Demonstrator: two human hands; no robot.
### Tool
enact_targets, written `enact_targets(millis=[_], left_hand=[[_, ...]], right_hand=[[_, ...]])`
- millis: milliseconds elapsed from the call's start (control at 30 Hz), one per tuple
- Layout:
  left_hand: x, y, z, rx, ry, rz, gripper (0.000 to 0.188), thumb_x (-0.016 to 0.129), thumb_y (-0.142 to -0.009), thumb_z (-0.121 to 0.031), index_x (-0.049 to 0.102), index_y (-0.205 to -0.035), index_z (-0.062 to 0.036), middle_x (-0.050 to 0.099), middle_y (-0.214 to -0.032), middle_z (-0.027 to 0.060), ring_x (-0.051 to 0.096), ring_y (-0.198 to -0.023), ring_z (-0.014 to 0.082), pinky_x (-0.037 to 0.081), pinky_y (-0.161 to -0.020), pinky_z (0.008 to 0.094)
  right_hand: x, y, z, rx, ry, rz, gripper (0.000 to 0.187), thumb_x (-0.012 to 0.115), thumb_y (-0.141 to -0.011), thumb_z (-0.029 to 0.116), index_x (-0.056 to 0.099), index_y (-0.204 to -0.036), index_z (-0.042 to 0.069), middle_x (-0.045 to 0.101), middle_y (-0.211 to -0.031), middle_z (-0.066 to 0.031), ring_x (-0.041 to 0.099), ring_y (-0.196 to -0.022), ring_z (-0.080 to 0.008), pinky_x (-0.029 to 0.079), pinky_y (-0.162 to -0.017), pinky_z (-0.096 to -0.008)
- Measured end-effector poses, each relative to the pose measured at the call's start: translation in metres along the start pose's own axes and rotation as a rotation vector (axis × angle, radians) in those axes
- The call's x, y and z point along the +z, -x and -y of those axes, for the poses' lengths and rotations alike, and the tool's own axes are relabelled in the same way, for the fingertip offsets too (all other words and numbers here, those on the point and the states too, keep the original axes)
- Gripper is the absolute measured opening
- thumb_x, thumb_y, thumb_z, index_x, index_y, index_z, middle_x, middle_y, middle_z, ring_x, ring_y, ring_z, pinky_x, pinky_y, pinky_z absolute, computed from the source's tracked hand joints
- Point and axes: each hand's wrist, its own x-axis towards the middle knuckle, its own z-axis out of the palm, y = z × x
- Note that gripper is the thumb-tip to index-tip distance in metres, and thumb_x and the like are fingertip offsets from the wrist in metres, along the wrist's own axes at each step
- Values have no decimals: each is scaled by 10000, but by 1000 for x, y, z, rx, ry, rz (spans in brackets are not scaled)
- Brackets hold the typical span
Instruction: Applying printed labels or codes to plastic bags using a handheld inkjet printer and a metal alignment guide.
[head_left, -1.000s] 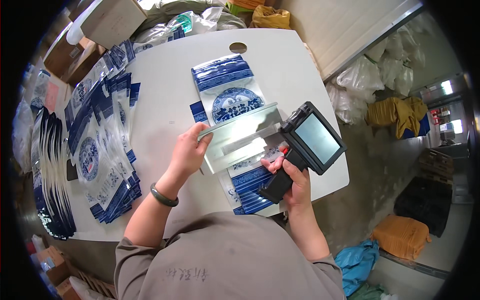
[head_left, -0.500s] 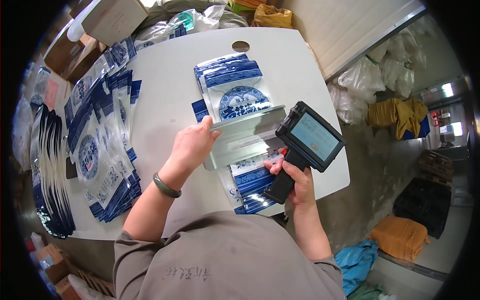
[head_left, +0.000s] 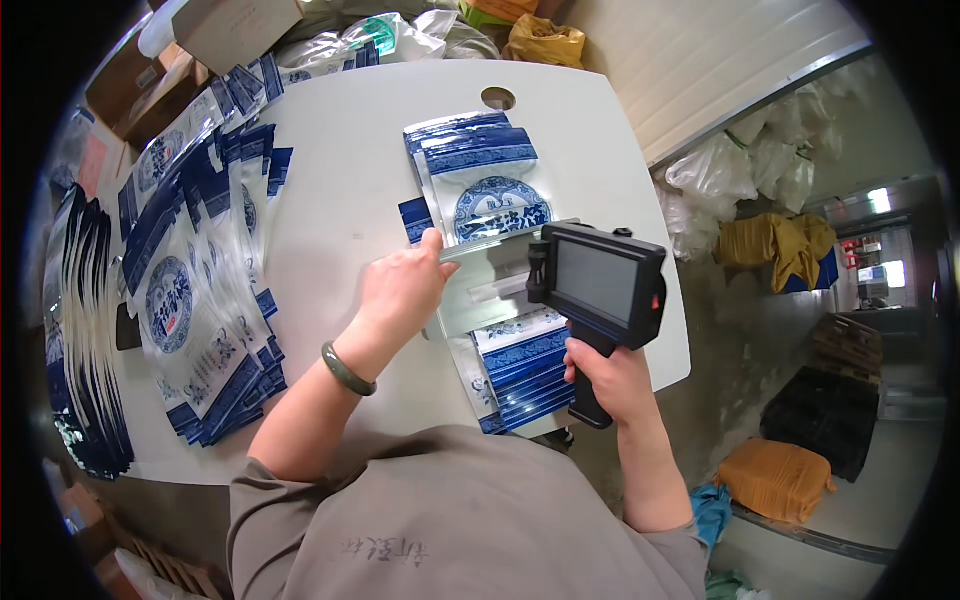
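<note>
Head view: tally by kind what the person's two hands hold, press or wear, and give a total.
Handheld printer, in the grip of the right hand: 1
Metal guide plate, under the left hand: 1
Green bracelet, on the left wrist: 1
Total: 3

Two bare hands show: the left hand (head_left: pixel 400 292) and the right hand (head_left: pixel 612 378). There is one black handheld printer with a grey screen (head_left: pixel 598 282) and one flat metal guide plate (head_left: pixel 490 285). One green bangle (head_left: pixel 346 369) circles the left wrist. One white table (head_left: pixel 340 210) carries one round cable hole (head_left: pixel 497 98). The blue-and-white patterned flat pouches lie in three groups: one short stack at the table's middle (head_left: pixel 485 185), one stack under the printer (head_left: pixel 525 365), and one long overlapping spread along the left side (head_left: pixel 195 290); the single pouches there overlap too closely to count. One cardboard box (head_left: pixel 240 25) sits at the far left corner.
</note>
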Motion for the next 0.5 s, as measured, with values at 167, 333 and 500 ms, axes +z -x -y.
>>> enact_targets(millis=[167, 333, 500], left_hand=[[6, 2, 6, 69, 41, -90, 265, 608, -891, -269, 471, -968, -56, 658, -718, 124, 663, -675, 308, 506, -569, 411], [6, 6, 7, 79, 79, -123, 246, 602, -893, -254, 474, -950, -52, 659, -712, 126, 661, -667, 315, 505, -569, 410], [11, 5, 11, 93, 149, -136, 196, 579, -903, -217, 481, -921, -48, 643, -673, 144, 655, -652, 325, 498, -567, 418]], right_hand=[[14, -4, 15, 109, 225, 78, 168, 628, -816, 25, 569, -969, -12, 587, -717, -55, 577, -559, -122, 485, -511, -265], [34, -4, 35, 232, 343, 61, 164, 626, -811, 41, 561, -946, -26, 584, -701, -56, 577, -552, -120, 491, -518, -266], [56, -8, 45, 304, 455, 126, 147, 605, -812, 79, 569, -897, -37, 587, -693, -57, 573, -535, -127, 496, -522, -277]])
